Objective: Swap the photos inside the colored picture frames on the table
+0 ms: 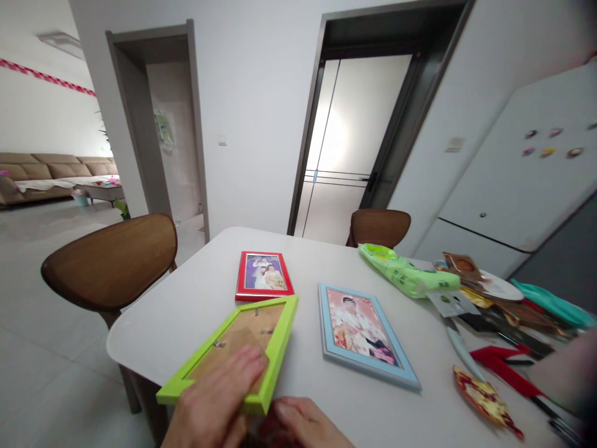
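A lime green picture frame (275, 339) lies face down on the white table (196, 298), its brown backing board up. My left hand (219, 398) rests flat on the backing, fingers stretched out. My right hand (303, 423) sits at the frame's near corner, fingers curled against something dark and reddish that I cannot make out. Beyond it lie a red frame (263, 275) and a light blue frame (364, 333), both photo side up.
A green plastic packet (405, 274), a pile of cards and packets (504, 305), a knife (461, 351), a red object (504, 367) and a red-gold wrapper (485, 398) crowd the table's right side. Two wooden chairs (112, 261) (380, 227) stand by it.
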`<state>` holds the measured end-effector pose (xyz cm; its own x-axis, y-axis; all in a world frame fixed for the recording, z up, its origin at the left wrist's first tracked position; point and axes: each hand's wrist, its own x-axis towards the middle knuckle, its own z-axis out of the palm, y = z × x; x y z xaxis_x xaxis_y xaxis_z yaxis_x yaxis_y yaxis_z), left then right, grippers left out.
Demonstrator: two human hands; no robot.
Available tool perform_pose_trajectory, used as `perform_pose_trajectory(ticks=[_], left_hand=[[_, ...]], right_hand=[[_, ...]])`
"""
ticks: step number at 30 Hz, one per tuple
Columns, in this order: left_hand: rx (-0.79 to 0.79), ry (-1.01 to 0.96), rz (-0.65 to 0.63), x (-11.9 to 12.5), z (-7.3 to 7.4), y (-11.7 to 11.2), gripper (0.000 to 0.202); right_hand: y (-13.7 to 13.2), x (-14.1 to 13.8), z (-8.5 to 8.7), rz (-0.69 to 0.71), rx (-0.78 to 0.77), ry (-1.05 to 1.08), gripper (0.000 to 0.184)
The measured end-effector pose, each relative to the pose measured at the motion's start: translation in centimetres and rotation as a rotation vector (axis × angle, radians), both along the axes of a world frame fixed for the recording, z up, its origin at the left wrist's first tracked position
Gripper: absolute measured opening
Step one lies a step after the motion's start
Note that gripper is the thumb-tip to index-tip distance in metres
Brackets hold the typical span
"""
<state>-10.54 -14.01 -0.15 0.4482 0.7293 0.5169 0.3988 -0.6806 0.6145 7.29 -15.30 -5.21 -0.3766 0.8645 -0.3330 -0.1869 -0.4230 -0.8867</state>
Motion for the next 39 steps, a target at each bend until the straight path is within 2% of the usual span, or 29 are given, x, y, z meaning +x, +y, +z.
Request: perform_pose_trajectory(ticks=[2,4,6,7,8,10,12,15,19,24,28,31,33,36,39], left_hand=[[-0.297,-0.352,0.166,1.9,3.0,-0.1,0.035],[-0.511,-0.708,0.15,4.1,4.7,0.2,0.039],[-0.592,-0.904,0.074,6.4,4.9,1.1,0.045],[-0.618,-0.931,0.028,7.6,4.4,1.8,0.048],[-0.642,-0.917,-0.013,8.8,3.8,2.5,0.051],[-0.697,-0.765,-0.073,11.3,2.0,4.1,0.053],[-0.669,-0.513,-0.054,13.8,-0.1,5.6,0.05],[-0.644,-0.376,-0.008,17.0,-3.0,7.1,0.047],[-0.545,-0.204,0.084,18.8,-5.1,7.6,0.04],[-0.375,0.05,0.115,18.0,-5.1,8.4,0.038],[-0.2,0.23,0.204,15.1,-3.9,12.1,0.047],[-0.088,0.351,0.31,11.7,-3.0,15.5,0.042],[-0.04,0.425,0.341,9.7,-2.5,16.8,0.031],[0.011,0.502,0.341,8.2,-1.5,16.8,0.025],[0.052,0.511,0.333,8.0,0.3,14.9,0.018]], right_hand=[[0.4,-1.2,-0.2,-0.223,-0.067,0.139,0.051],[1.0,-1.3,0.2,-0.444,-0.055,0.266,0.055],[1.9,0.7,1.1,-0.636,0.052,0.3,0.052],[2.5,2.5,1.6,-0.711,0.11,0.262,0.049],[3.1,4.8,2.1,-0.772,0.158,0.183,0.048],[4.6,10.0,2.7,-0.801,0.215,-0.077,0.044],[6.3,15.1,2.8,-0.754,0.201,-0.515,0.038],[8.2,20.5,2.1,-0.752,0.161,-0.749,0.034],[9.5,23.2,0.7,-0.759,0.154,-0.999,0.029],[10.1,24.3,0.0,-0.74,0.186,-1.23,0.031],[9.9,23.1,1.5,-0.778,0.236,-1.332,0.049],[8.6,18.9,3.3,-0.769,0.399,-1.291,0.051],[7.4,14.8,3.9,-0.671,0.557,-1.074,0.047],[6.1,8.9,3.5,-0.508,0.601,-0.779,0.041],[6.4,4.6,2.8,-0.451,0.454,-0.529,0.047]])
